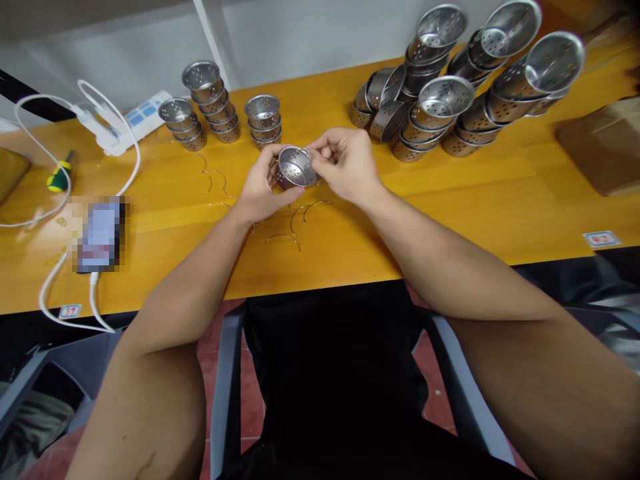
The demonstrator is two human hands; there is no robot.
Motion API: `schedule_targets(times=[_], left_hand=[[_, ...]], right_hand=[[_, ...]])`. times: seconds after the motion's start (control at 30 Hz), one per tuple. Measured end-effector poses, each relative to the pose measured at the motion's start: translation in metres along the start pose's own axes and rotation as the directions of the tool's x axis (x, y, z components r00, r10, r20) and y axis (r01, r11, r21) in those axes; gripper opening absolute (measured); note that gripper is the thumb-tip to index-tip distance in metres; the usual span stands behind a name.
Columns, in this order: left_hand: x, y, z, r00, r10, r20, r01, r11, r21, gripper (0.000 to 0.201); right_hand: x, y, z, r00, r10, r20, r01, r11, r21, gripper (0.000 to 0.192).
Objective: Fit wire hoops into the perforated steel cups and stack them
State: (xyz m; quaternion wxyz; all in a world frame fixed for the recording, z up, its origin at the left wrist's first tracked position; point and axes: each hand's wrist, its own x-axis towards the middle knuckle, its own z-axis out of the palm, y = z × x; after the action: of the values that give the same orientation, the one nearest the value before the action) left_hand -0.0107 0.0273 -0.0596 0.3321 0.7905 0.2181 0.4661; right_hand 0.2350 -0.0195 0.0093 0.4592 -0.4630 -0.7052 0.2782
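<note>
My left hand (263, 185) is closed around the side of a small perforated metal cup (296, 168), tilted so that its open mouth faces me. My right hand (345, 160) pinches at the right side of the cup's rim. Whatever lies between those fingertips is too small to make out. Several thin curved wires (293, 230) lie on the table below and left of the hands. Just behind the held cup stands a short stack of similar cups (263, 113).
More cup stacks stand at back left (203, 83) and back right (445, 100). A phone (103, 233) with a white cable, a power strip (145, 117) and a screwdriver (60, 177) lie on the left. Cardboard (605, 147) sits at the right of the yellow table (475, 227).
</note>
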Motion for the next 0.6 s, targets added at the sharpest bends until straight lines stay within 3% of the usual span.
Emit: schedule_targets(times=[0.13, 0.27, 0.47, 0.6], left_hand=[[-0.001, 0.011, 0.001, 0.993, -0.115, 0.017, 0.113, 0.989, 0.093, 0.101], [-0.002, 0.017, 0.004, 0.993, -0.107, 0.041, 0.103, 0.991, 0.085, 0.11], [-0.001, 0.02, 0.009, 0.994, -0.109, 0.029, 0.104, 0.986, 0.132, 0.112], [0.0, 0.022, 0.01, 0.985, -0.17, -0.005, 0.17, 0.985, 0.031, 0.105]], right_hand=[[-0.002, -0.001, 0.007, 1.0, 0.017, -0.023, -0.018, 1.0, -0.011, 0.026], [-0.003, -0.001, 0.013, 0.999, 0.025, -0.022, -0.025, 1.0, -0.004, 0.021], [0.001, 0.01, 0.02, 0.999, -0.027, -0.044, 0.036, 0.979, 0.202, 0.02], [0.002, 0.005, 0.011, 1.0, -0.028, 0.012, 0.023, 0.952, 0.304, 0.024]])
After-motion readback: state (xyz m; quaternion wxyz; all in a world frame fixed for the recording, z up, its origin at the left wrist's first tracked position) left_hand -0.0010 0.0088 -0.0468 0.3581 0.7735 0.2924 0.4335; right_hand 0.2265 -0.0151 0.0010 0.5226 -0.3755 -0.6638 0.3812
